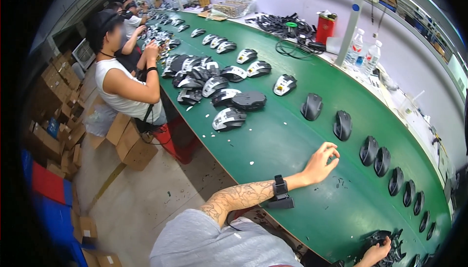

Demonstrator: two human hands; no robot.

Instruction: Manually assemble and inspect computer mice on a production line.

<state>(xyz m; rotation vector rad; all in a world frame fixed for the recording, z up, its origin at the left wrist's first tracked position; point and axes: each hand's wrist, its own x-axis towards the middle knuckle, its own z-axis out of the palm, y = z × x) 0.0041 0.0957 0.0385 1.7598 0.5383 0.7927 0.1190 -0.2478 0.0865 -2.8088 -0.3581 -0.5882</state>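
My left hand (320, 163) hovers over the green table (273, 145) with its fingers loosely curved and apart, and I see nothing in it. At the lower right my right hand (378, 253) reaches into a pile of black plastic parts (396, 247). Its fingers are bent against a dark curved black plastic part (378, 238), partly hidden among the others. A row of black computer mice runs along the far side of the table; the one nearest my left hand is this black mouse (342, 125). Farther left stand mice with silver-grey, unfinished tops (284, 85).
A heap of silver and black mice (202, 74) lies at the left, beside a seated person in a white top (127, 79). Black cables (297, 45), a red canister (325, 27) and plastic bottles (356, 47) stand along the back. Cardboard boxes (130, 143) crowd the floor.
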